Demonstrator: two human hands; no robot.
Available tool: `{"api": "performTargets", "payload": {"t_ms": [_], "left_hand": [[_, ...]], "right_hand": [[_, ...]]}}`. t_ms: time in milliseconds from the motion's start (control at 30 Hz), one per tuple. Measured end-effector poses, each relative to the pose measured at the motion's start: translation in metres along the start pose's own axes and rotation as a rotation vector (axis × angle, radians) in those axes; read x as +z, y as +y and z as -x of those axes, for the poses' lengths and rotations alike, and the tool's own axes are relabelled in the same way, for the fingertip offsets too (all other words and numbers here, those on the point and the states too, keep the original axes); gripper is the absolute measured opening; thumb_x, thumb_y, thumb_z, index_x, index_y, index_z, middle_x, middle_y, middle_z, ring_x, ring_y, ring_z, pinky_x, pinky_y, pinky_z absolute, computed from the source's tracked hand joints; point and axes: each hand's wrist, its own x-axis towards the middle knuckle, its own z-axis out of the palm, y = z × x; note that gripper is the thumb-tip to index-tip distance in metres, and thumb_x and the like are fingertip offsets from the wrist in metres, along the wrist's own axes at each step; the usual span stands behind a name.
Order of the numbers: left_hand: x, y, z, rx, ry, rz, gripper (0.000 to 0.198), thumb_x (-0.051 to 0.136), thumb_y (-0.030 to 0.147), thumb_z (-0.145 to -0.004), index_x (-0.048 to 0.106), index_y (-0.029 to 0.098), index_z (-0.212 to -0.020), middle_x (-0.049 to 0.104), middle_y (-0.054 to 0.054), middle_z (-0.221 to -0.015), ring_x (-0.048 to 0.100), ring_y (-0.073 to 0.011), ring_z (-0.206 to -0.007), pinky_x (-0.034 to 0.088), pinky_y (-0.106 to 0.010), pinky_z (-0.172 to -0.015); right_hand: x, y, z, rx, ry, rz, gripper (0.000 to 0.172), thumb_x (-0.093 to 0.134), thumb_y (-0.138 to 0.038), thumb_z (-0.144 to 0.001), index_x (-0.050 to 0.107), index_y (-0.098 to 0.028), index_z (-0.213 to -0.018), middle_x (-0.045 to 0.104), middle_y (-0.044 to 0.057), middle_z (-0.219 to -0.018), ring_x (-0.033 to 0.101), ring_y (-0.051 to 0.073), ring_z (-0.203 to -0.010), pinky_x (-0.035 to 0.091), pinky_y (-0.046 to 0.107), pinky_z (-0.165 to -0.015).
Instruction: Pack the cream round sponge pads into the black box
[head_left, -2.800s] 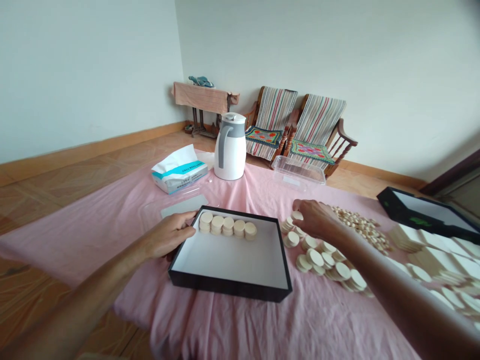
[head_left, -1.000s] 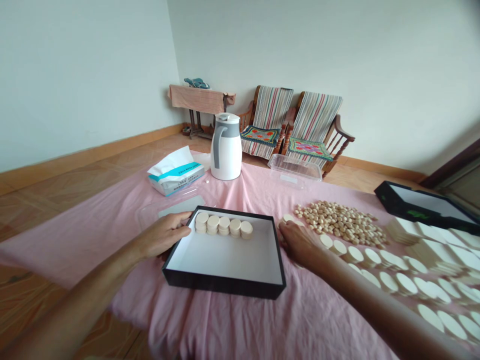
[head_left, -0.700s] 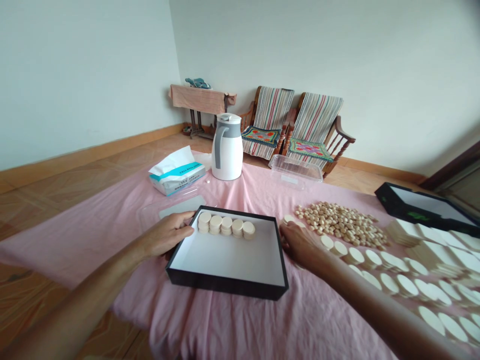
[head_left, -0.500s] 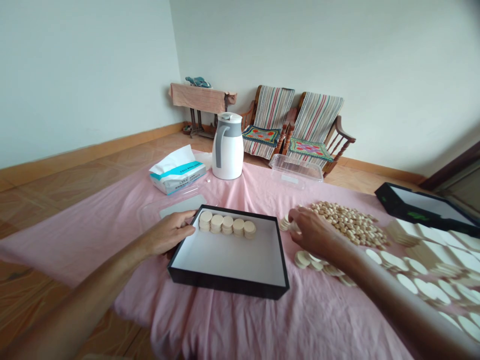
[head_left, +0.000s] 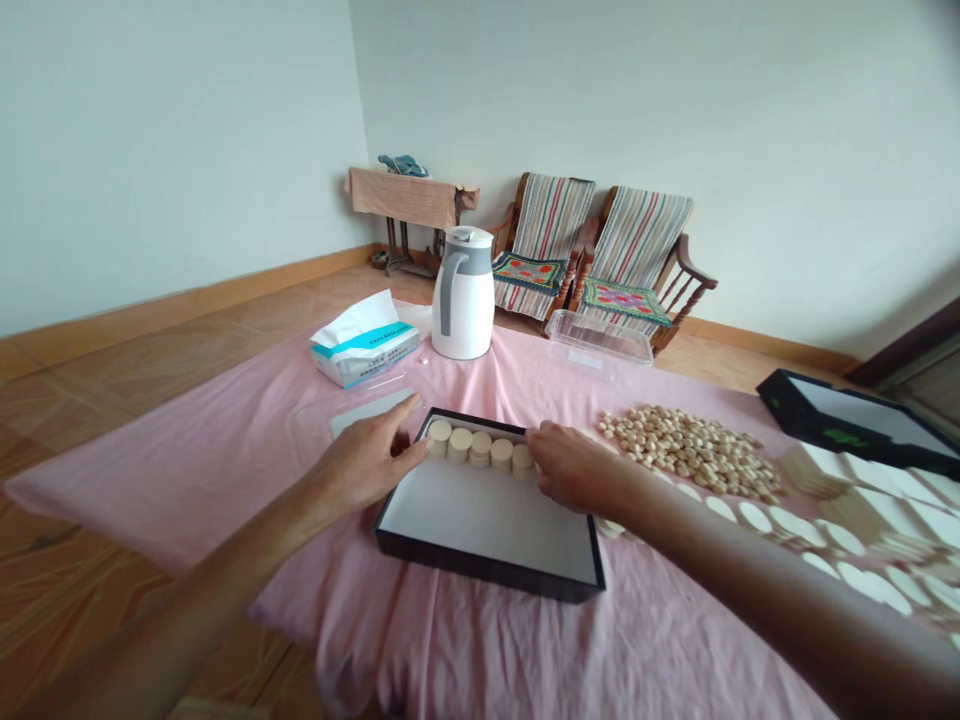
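A shallow black box (head_left: pixel 491 578) with a white inside stands on the pink cloth. Several short stacks of pale wooden discs (head_left: pixel 481 447) form a row along its far wall. My left hand (head_left: pixel 367 450) is at the box's far left corner, thumb and fingers apart, the thumb by the leftmost stack. At the right end of the row, over the far right part of the box, is my right hand (head_left: pixel 574 465). Its fingers are closed on wooden discs, which the hand mostly hides. More loose discs (head_left: pixel 754 516) lie to the right, partly behind my right forearm.
Right of the box are a heap of small wooden pieces (head_left: pixel 694 450), stacked pale square boards (head_left: pixel 885 505) and another black box (head_left: pixel 847 420). Behind stand a tissue pack (head_left: pixel 365 345), a white jug (head_left: pixel 463 300) and a clear plastic tray (head_left: pixel 600 340).
My right hand has moved left from the discs beside the box to the row inside it. My left hand has let go of the left rim and spread its fingers.
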Motion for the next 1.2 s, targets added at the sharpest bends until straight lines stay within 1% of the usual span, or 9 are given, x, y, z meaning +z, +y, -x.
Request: {"api": "performTargets", "payload": {"t_ms": [67,133,300,500,767,867,1000,1100,1200], "left_hand": [[-0.001,0.006,0.005,0.117,0.157,-0.043,0.056,0.05,0.04,-0.083,0.045,0.016,-0.132,0.063,-0.01,-0.115,0.056,-0.0251,-0.108,0.042,-0.036,-0.093],[-0.001,0.013,0.011,0.265,0.202,-0.023,0.044,0.048,0.033,-0.085,0.052,0.017,-0.126,0.06,-0.01,-0.122,0.052,-0.023,-0.113,0.038,-0.036,-0.099],[0.007,0.033,0.02,0.46,0.021,0.048,0.027,0.045,0.019,-0.085,0.067,0.019,-0.102,0.07,-0.005,-0.095,0.061,-0.0177,-0.091,0.044,-0.031,-0.088],[0.012,0.046,0.017,0.488,-0.147,0.042,0.03,0.045,0.014,-0.082,0.068,0.018,-0.1,0.071,-0.005,-0.089,0.062,-0.0169,-0.083,0.046,-0.028,-0.078],[0.026,0.062,0.0,0.504,-0.273,-0.018,0.029,0.048,0.013,-0.079,0.067,0.02,-0.1,0.071,-0.004,-0.09,0.065,-0.0171,-0.084,0.045,-0.025,-0.077],[0.029,0.069,-0.006,0.556,-0.307,-0.052,0.029,0.048,0.013,-0.079,0.068,0.02,-0.099,0.07,-0.005,-0.089,0.065,-0.0178,-0.084,0.045,-0.025,-0.076],[0.025,0.078,-0.014,0.635,-0.336,-0.091,0.029,0.05,0.01,-0.078,0.068,0.021,-0.097,0.069,-0.004,-0.088,0.064,-0.0176,-0.083,0.045,-0.025,-0.074],[0.026,0.085,-0.021,0.702,-0.315,-0.117,0.024,0.05,0.011,-0.081,0.068,0.019,-0.095,0.068,-0.005,-0.091,0.062,-0.0174,-0.086,0.044,-0.025,-0.075],[0.034,0.094,-0.029,0.797,-0.282,-0.202,0.02,0.051,0.014,-0.084,0.068,0.017,-0.095,0.067,-0.006,-0.087,0.059,-0.0178,-0.087,0.042,-0.027,-0.078]], "right_hand": [[-0.004,-0.006,0.002,0.012,-0.044,0.011,0.029,0.048,-0.005,-0.077,0.06,-0.006,-0.104,0.059,0.02,-0.107,0.059,0.026,-0.094,0.044,0.033,-0.078],[-0.008,-0.012,0.005,0.035,-0.076,0.019,0.03,0.049,-0.003,-0.077,0.06,-0.005,-0.105,0.059,0.021,-0.108,0.06,0.027,-0.096,0.045,0.034,-0.08],[-0.002,-0.023,0.008,0.106,-0.066,0.048,0.035,0.049,0.001,-0.076,0.06,-0.004,-0.109,0.057,0.025,-0.112,0.061,0.028,-0.097,0.048,0.036,-0.077],[0.015,-0.025,0.003,0.167,-0.014,0.068,0.031,0.052,-0.002,-0.076,0.059,-0.005,-0.106,0.059,0.022,-0.102,0.063,0.023,-0.092,0.049,0.031,-0.074],[0.014,-0.009,0.011,0.106,0.057,0.014,0.024,0.051,-0.007,-0.079,0.058,-0.008,-0.102,0.06,0.018,-0.1,0.063,0.024,-0.086,0.046,0.029,-0.068],[0.01,0.009,0.018,0.106,0.179,-0.095,0.015,0.051,-0.017,-0.083,0.059,-0.012,-0.094,0.063,0.013,-0.092,0.063,0.02,-0.081,0.043,0.026,-0.066],[0.011,0.03,0.042,0.144,0.547,-0.379,0.011,0.049,-0.022,-0.084,0.059,-0.017,-0.086,0.064,0.004,-0.079,0.06,0.013,-0.069,0.041,0.023,-0.065],[0.027,0.037,0.063,0.259,0.802,-0.554,0.015,0.047,-0.026,-0.086,0.06,-0.019,-0.083,0.063,0.001,-0.073,0.059,0.012,-0.064,0.042,0.023,-0.062],[0.051,0.041,0.071,0.387,0.955,-0.605,0.016,0.048,-0.029,-0.086,0.06,-0.02,-0.085,0.063,0.001,-0.071,0.059,0.013,-0.064,0.042,0.024,-0.064]]}}
